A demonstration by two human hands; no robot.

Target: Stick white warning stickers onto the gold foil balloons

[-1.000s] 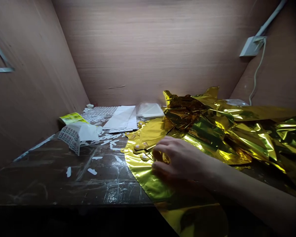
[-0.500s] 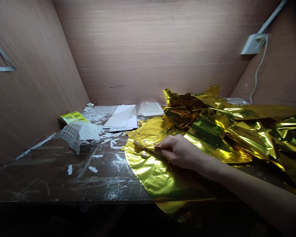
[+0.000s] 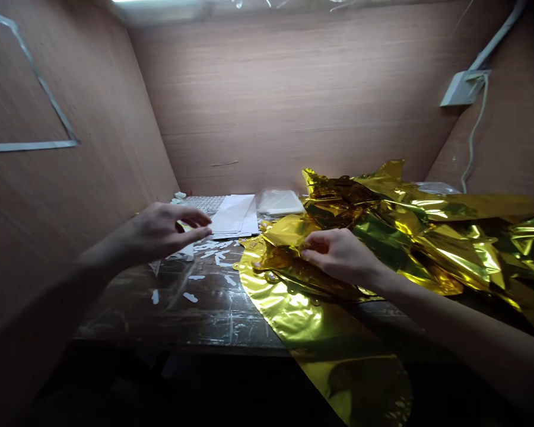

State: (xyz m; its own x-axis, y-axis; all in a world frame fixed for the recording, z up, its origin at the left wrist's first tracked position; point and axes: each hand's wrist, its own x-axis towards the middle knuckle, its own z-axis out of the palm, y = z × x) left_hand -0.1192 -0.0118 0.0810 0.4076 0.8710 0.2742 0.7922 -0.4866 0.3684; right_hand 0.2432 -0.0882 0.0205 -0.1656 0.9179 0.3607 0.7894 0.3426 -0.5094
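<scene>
My right hand [image 3: 340,258] is closed in a pinch at the edge of a shiny gold foil balloon [image 3: 289,305], flat and uninflated, its fingertips at a raised fold. The balloon's lower end hangs over the front edge of the table. My left hand [image 3: 160,234] hovers over the left of the table, thumb and fingers apart, with nothing visible between them. Behind its fingertips lies a stack of white paper [image 3: 235,214]. Small white strips [image 3: 218,252] are scattered below the stack. The left hand mostly covers the sticker sheets there.
A heap of more gold foil [image 3: 427,237] fills the right side. Beside the paper is a clear plastic packet [image 3: 280,203]. Wooden panels [image 3: 285,107] enclose the table [image 3: 213,320]. A white socket box [image 3: 465,88] with a hanging cable is on the right wall.
My left hand has come into view from the left, over the sticker sheets. The foil by my right hand is now lifted into a fold. The view has tilted up and turned slightly left.
</scene>
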